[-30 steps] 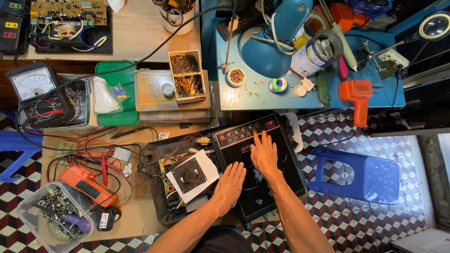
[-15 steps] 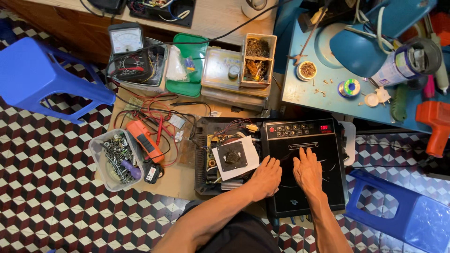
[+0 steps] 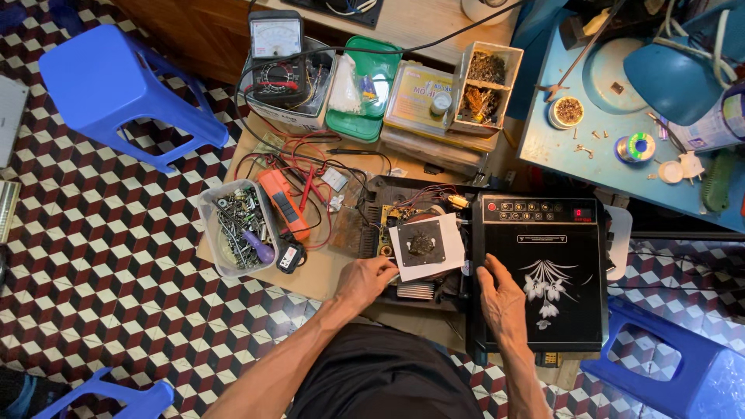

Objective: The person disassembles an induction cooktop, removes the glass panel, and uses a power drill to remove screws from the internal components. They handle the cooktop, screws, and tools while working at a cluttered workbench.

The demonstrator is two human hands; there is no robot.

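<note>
Half a second ago both hands lay flat on the black glass cooktop panel (image 3: 552, 271); now the left hand (image 3: 365, 281) has come off it and moved left to the opened base of the cooker (image 3: 403, 233), so the work turns from the lid to the inner parts. Its fingers curl at the near edge of the white square sheet (image 3: 425, 247) lying over the coil, seemingly pinching its corner, though the grip is not clear. The right hand (image 3: 500, 299) stays on the panel's left edge, fingers spread narrow and flat, holding nothing. The panel lies right of the base, touching it, on the floor.
</note>
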